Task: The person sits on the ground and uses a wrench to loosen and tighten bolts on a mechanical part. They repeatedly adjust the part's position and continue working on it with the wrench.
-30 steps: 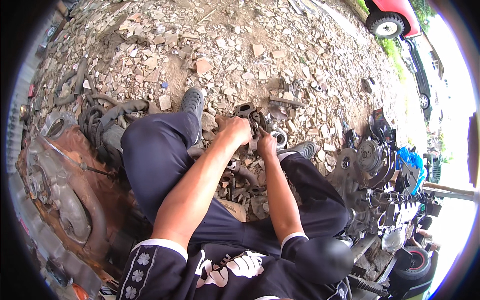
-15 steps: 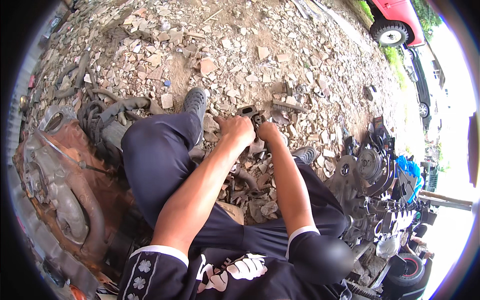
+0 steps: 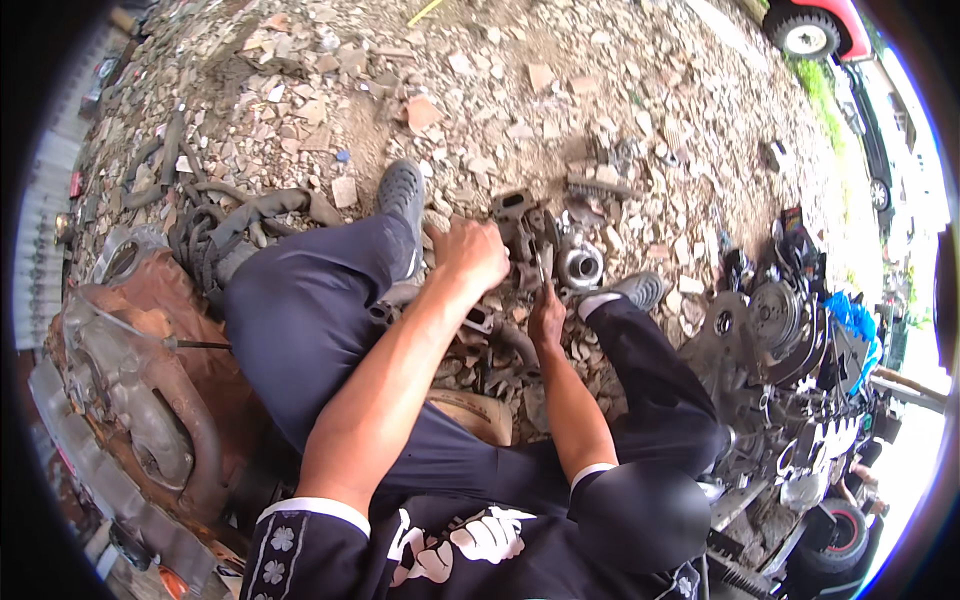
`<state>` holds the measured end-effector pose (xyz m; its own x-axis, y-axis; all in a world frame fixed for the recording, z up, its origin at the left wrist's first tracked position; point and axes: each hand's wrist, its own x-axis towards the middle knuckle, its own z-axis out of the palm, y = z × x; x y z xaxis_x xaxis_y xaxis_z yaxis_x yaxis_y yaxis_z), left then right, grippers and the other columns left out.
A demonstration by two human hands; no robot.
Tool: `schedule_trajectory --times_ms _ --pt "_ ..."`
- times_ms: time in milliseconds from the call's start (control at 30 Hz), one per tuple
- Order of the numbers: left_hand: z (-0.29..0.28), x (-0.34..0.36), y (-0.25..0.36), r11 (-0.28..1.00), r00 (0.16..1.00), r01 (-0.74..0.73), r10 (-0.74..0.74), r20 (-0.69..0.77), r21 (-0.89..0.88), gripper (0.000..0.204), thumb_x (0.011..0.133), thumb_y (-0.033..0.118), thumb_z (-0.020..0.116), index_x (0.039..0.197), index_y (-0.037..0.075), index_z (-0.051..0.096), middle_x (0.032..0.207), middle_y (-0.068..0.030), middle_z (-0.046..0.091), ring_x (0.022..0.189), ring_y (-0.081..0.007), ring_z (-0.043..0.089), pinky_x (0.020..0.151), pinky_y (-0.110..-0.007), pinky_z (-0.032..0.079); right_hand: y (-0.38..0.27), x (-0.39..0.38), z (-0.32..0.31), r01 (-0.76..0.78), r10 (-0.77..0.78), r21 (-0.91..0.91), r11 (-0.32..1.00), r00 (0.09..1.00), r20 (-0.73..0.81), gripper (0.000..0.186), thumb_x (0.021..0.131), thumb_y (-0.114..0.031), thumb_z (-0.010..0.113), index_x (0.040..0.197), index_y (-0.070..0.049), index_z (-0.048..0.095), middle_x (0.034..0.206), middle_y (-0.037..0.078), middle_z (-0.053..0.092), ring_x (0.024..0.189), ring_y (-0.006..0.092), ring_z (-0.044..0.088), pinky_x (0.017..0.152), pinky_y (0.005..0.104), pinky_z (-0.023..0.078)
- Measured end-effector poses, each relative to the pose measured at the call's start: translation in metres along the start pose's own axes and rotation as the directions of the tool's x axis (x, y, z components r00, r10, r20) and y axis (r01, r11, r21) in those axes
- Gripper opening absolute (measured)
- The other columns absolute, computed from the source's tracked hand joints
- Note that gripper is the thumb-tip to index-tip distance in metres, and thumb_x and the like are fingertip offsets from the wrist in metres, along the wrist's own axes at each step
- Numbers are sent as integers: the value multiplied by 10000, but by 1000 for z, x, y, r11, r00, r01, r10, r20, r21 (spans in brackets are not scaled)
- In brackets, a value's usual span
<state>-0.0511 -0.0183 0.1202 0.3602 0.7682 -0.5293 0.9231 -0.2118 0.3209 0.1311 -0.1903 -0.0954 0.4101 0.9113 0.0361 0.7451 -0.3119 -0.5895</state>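
Note:
My left hand [image 3: 473,250] is closed on the left side of a dark cast metal part [image 3: 515,204] with flanged openings, between my feet. Just below its right side, my right hand [image 3: 548,320] grips a slim metal tool [image 3: 545,272] that points up against the part. A round silvery housing [image 3: 582,262] with a central bore sits right of the tool. Below my hands lie more curved metal pipes and flanges [image 3: 515,342]. The fingertips of my left hand are partly hidden.
A rusty engine part [image 3: 165,420] lies at left, hoses [image 3: 260,207] behind it. Metal parts [image 3: 775,320], a blue bag [image 3: 850,320] and a wheel [image 3: 835,528] crowd the right. Broken stones [image 3: 500,100] cover the ground; vehicles [image 3: 812,35] stand beyond.
My right hand has moved down toward my body, uncovering the tool and round housing. My left hand stays on the metal part, shifted slightly upward in the picture.

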Motion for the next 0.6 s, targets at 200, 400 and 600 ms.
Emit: schedule_trajectory --times_ms 200,400,600 --pt "-8 2 11 993 996 -13 23 86 -115 400 946 346 633 1172 17 644 1186 -200 679 1165 -371 628 1109 -659 323 -41 39 -27 21 -18 55 998 998 -56 462 984 -115 504 1446 -133 507 886 267 627 818 453 610 729 527 472" --pt "-13 3 16 984 987 -7 35 154 -178 418 930 339 641 1199 19 650 1204 -201 678 1204 -359 607 1120 -673 297 -59 64 -39 -70 99 -257 964 990 101 438 948 -88 500 1380 -102 572 1041 281 618 936 461 617 833 518 499" --pt "12 6 4 986 995 -47 32 -94 -159 191 811 153 629 908 52 759 995 -199 746 961 -328 725 1016 -605 402 -83 91 -37 -40 154 -378 925 948 278 338 883 -94 491 1116 78 666 983 325 664 924 470 668 878 518 524"
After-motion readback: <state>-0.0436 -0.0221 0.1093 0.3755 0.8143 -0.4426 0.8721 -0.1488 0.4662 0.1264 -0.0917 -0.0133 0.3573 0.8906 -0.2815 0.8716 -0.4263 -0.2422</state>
